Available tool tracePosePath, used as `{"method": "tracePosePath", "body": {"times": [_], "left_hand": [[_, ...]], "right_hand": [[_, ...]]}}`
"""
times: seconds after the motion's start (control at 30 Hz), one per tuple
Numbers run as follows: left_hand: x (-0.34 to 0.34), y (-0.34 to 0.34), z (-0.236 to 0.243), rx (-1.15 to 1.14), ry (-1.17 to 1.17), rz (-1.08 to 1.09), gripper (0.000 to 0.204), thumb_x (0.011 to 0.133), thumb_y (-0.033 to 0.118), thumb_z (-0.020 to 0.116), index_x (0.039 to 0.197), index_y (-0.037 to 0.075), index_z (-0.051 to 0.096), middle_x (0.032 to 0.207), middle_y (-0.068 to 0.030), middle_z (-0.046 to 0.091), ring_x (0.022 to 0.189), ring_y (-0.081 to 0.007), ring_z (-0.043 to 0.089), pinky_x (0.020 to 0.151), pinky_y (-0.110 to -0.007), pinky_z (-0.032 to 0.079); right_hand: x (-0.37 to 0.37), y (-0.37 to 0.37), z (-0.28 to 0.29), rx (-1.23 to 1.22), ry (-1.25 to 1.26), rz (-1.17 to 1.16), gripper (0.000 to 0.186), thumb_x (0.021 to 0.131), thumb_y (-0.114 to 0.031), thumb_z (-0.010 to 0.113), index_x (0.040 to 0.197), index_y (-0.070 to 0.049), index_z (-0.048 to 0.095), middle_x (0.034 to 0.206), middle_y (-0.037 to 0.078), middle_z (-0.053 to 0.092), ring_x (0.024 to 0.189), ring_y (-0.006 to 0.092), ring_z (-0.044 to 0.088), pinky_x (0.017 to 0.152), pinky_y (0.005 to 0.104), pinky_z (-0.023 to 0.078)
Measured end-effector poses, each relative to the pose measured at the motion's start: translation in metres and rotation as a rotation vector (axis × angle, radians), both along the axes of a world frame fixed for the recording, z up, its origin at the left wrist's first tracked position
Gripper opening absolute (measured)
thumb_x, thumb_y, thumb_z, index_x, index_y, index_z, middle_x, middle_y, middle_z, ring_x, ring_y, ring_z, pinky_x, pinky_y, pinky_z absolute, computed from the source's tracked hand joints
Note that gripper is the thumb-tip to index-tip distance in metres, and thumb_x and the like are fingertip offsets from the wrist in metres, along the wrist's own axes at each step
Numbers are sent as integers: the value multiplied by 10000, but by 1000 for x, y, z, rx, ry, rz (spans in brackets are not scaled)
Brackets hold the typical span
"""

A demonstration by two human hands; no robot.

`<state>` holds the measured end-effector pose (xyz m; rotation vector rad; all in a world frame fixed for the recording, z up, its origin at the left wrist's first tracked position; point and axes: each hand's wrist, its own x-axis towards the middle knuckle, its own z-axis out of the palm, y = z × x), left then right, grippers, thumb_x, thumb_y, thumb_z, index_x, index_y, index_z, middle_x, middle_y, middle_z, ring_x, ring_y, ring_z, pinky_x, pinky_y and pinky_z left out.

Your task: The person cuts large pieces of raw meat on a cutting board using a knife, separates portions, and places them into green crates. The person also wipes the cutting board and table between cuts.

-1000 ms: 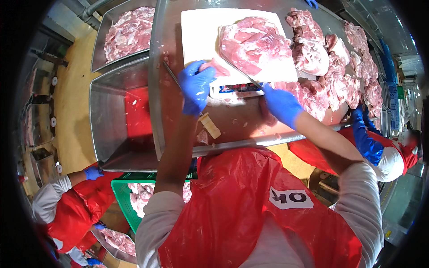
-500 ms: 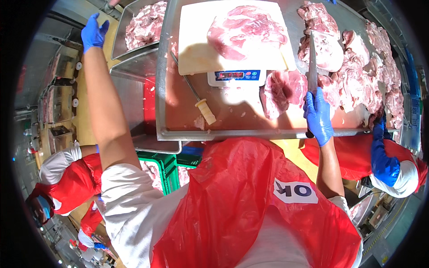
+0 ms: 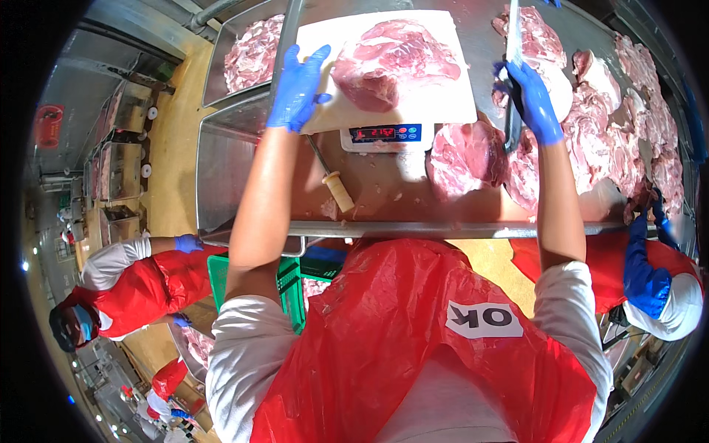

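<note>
My left hand [image 3: 299,88], in a blue glove, is open with fingers spread at the left edge of a white cutting board [image 3: 314,40]. On that board lies a large piece of raw meat [image 3: 395,63], beside my left fingers but apart from them. The board rests on a digital scale [image 3: 388,137] with a lit red display. My right hand [image 3: 535,107], also gloved in blue, is closed around a knife [image 3: 514,33], its blade pointing away from me. Under and beside the knife lie several raw meat pieces [image 3: 469,159].
A sharpening steel with a cream handle [image 3: 338,192] lies on the metal worktop [image 3: 391,227]. At left stand a metal bin [image 3: 221,148] and one with meat cuts [image 3: 255,55]. A green crate [image 3: 289,292] is below. Co-workers in red aprons [image 3: 177,277] stand at both sides.
My left hand has come from beyond the metal bins to the board's left edge. My right hand has moved farther away with the knife. The meat on the board sits differently.
</note>
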<state>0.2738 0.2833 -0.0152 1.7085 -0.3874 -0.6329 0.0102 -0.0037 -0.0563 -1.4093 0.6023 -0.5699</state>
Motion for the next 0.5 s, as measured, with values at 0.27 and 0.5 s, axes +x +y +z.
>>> {"method": "tracePosePath", "body": {"times": [0.27,0.5], "left_hand": [[-16,-22,-24,-75,253,-24,674,827,446,666,1351,126,388,1360,-131,421,1234,-364,421,772,-610,493],[-6,-62,-44,-174,184,-186,408,873,331,658,1123,21,566,882,-34,602,744,-108,579,632,-270,507]], "right_hand": [[114,-34,-11,201,107,383,316,943,-300,575,1091,-26,627,853,17,606,675,98,571,625,249,523],[141,16,3,158,151,328,217,931,-286,600,940,-77,658,765,-13,592,662,70,510,609,232,452]]}}
